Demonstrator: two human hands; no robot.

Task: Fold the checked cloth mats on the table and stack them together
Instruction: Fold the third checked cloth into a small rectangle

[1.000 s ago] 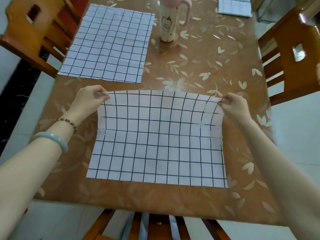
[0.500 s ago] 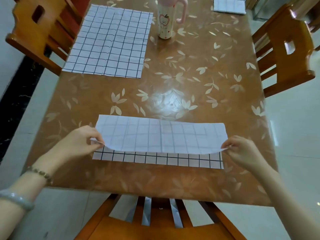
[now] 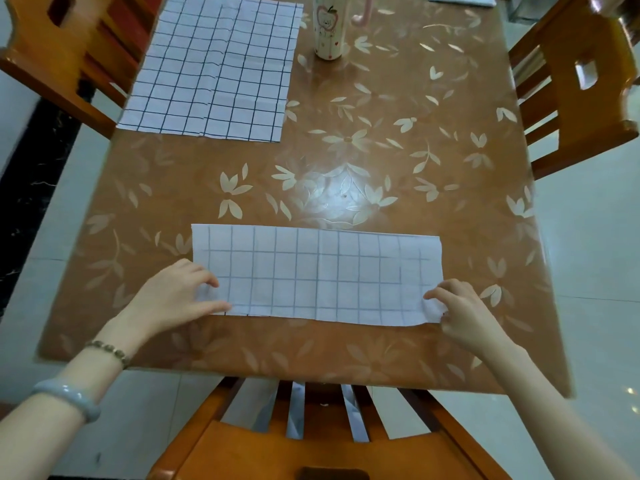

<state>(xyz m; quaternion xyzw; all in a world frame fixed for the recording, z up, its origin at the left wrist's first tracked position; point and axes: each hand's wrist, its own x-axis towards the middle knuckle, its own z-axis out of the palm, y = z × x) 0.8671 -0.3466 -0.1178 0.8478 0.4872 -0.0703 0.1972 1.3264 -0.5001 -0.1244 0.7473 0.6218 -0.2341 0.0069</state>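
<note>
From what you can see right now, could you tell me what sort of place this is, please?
Probably a home dining room: a table under a flowered cover, wooden chairs drawn up to it, and a cup at the far end.

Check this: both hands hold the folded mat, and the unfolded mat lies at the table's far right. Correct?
No. The head view shows the unfolded mat at the far left; the left hand and right hand do hold the folded mat.
</note>
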